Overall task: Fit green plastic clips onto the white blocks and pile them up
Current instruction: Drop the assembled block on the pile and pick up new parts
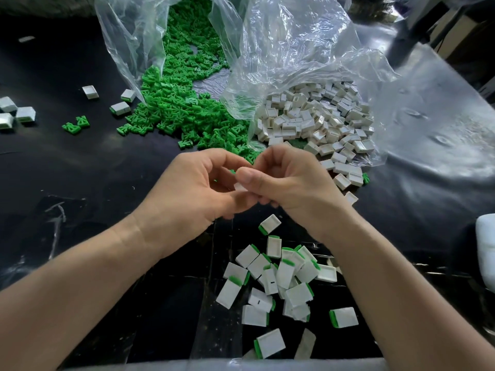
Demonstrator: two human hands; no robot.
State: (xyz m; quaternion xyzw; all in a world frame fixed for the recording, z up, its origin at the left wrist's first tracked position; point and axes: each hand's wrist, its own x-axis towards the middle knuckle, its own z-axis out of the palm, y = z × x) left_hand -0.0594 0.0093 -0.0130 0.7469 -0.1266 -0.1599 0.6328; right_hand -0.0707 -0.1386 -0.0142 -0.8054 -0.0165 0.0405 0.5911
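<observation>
Table top [80, 162]: black sheet, smooth, semi-glossy; pale scuffs and scratches were noted on its left part. Green clips [171, 108]: moulded plastic, matt, even colour. White blocks [316, 121]: hard plastic, smooth, with a faint sheen on flat faces. Bag over the clips [120, 36] and bag over the blocks [294, 49]: thin clear film, crinkled, highly glossy. Clipped blocks [281, 279]: same two plastics.

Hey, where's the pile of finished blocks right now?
In the head view, the finished pile lies on the black table, lower centre-right, below the right hand, beside its forearm.
</observation>
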